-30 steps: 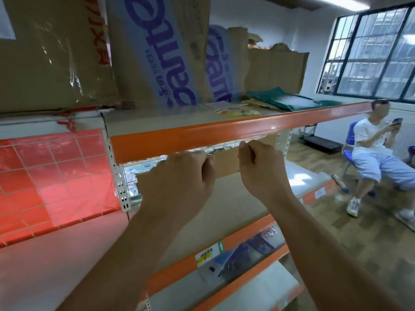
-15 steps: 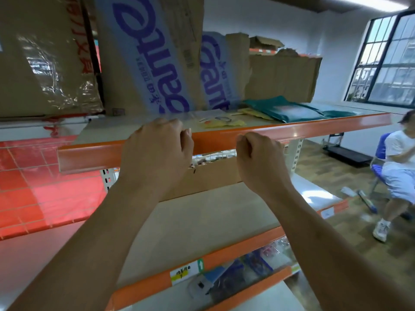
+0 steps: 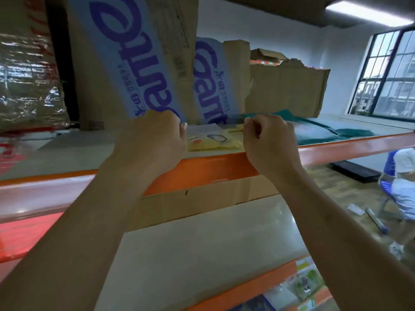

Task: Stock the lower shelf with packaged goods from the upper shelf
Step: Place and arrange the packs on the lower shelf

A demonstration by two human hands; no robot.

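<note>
The reach for the yellow packet (image 3: 213, 140) on the upper shelf (image 3: 78, 151) is probably best being done with the curled fingers being opened and slid under its two ends, so that it is being lifted clear of the orange lip, not dragged over it, towards the lower shelf (image 3: 202, 243). The left hand (image 3: 152, 140) and right hand (image 3: 269, 142) are being held as loose fists, nothing visibly gripped, the packet lying flat between them, just beside the left thumb.

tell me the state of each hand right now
Left hand: closed, fingers curled, nothing visible in it.
Right hand: closed in a fist, holding nothing.
</note>
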